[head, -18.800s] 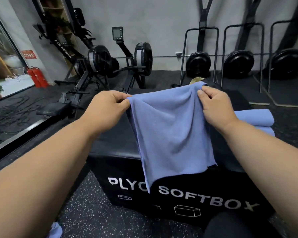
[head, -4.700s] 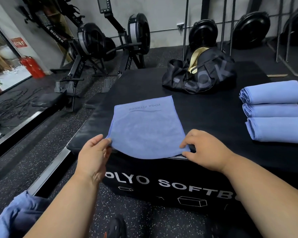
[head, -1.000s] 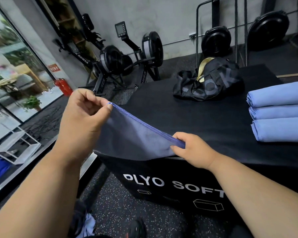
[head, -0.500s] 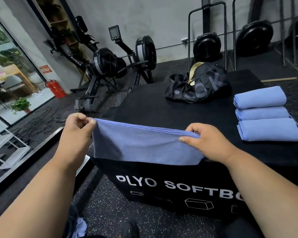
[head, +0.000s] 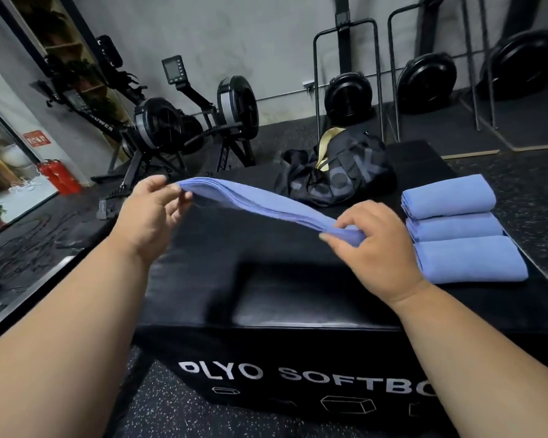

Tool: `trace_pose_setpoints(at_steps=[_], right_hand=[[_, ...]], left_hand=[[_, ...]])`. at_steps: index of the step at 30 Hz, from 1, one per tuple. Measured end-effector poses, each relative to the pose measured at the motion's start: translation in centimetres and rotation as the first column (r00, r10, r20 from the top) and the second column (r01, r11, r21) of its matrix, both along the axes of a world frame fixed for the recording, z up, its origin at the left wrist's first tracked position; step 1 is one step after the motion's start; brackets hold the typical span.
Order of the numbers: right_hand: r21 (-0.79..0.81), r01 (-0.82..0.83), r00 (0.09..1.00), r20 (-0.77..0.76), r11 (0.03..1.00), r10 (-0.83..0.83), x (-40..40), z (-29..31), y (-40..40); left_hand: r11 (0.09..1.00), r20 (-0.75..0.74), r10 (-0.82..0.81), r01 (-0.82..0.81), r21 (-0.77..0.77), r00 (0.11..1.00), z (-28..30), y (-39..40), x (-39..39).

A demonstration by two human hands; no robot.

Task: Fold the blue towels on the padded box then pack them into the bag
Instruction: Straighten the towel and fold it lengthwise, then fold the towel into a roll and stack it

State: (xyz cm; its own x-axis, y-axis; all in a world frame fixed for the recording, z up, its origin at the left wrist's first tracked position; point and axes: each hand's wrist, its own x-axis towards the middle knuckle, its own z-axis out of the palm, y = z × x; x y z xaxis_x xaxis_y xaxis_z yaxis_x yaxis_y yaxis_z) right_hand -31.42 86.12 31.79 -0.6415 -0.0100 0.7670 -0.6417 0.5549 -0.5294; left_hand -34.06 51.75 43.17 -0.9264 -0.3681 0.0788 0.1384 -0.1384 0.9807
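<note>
Slippage is the risk: both hands, left (head: 149, 213) and right (head: 369, 245), merely pinch the ends of the folded blue towel (head: 260, 205) above the padded box (head: 266, 295) near its front edge, so its layers could slide apart.

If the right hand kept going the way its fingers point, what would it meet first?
The right hand, pinching the blue towel, points up and leftward across the padded box. Likely nothing on the box top first; the black bag sits farther back to the right, though depth is unclear.
</note>
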Motion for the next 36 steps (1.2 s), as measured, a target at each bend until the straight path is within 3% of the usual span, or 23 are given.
trace_pose_setpoints(at_steps=[2, 4, 6, 8, 11, 14, 16, 19, 21, 28, 31, 36], right_hand=[[0.214, -0.137, 0.984, 0.146, 0.967, 0.107, -0.5, -2.9, 0.1], [0.397, -0.292, 0.92, 0.365, 0.87, 0.143, -0.7, -5.9, 0.2], [0.459, -0.402, 0.849, 0.511, 0.792, 0.135, -0.7, -7.9, 0.4], [0.412, -0.422, 0.815, 0.562, 0.807, 0.139, -0.7, -8.6, 0.7], [0.236, -0.277, 0.815, 0.571, 0.932, 0.097, -1.1, -8.4, 0.7], [0.162, -0.102, 0.814, 0.58, 0.982, -0.011, -2.2, -8.0, 0.5], [0.21, 0.02, 0.776, 0.613, 0.977, -0.148, -3.1, -8.2, 0.3], [0.343, 0.083, 0.654, 0.689, 0.935, -0.311, -4.1, -8.8, 0.0], [0.356, 0.093, 0.622, 0.708, 0.93, -0.334, -4.5, -9.2, -0.1], [0.344, 0.136, 0.617, 0.704, 0.929, -0.351, -5.7, -9.3, 0.2], [0.239, 0.136, 0.637, 0.722, 0.961, -0.27, -6.1, -9.7, 0.4], [-0.107, 0.171, 0.629, 0.777, 0.979, -0.025, -6.8, -8.8, 0.4]], left_hand=[[1.0, 0.086, 0.001, 0.0, -0.01, 0.996, -2.6, -1.5, -0.6], [0.999, 0.24, 0.004, 0.004, -0.035, 0.971, -6.6, -3.3, -0.7], [0.994, 0.394, 0.011, 0.032, -0.103, 0.919, -11.0, -5.0, -0.2], [0.956, 0.492, 0.01, 0.135, -0.259, 0.871, -14.7, -6.4, 0.5], [0.851, 0.528, 0.04, 0.248, -0.463, 0.848, -17.7, -7.4, 1.2], [0.748, 0.44, 0.249, 0.117, -0.653, 0.863, -18.2, -7.4, 0.3], [0.702, 0.399, 0.289, 0.091, -0.707, 0.87, -18.3, -6.8, -0.8], [0.649, 0.442, 0.297, 0.16, -0.743, 0.846, -18.4, -5.9, -2.6], [0.624, 0.459, 0.336, 0.17, -0.762, 0.823, -18.7, -5.6, -3.9], [0.564, 0.441, 0.323, 0.204, -0.8, 0.837, -19.2, -4.4, -7.2], [0.569, 0.41, 0.284, 0.192, -0.8, 0.867, -19.8, -4.5, -7.8], [0.719, 0.311, 0.255, 0.036, -0.694, 0.915, -20.6, -4.1, -7.3]])
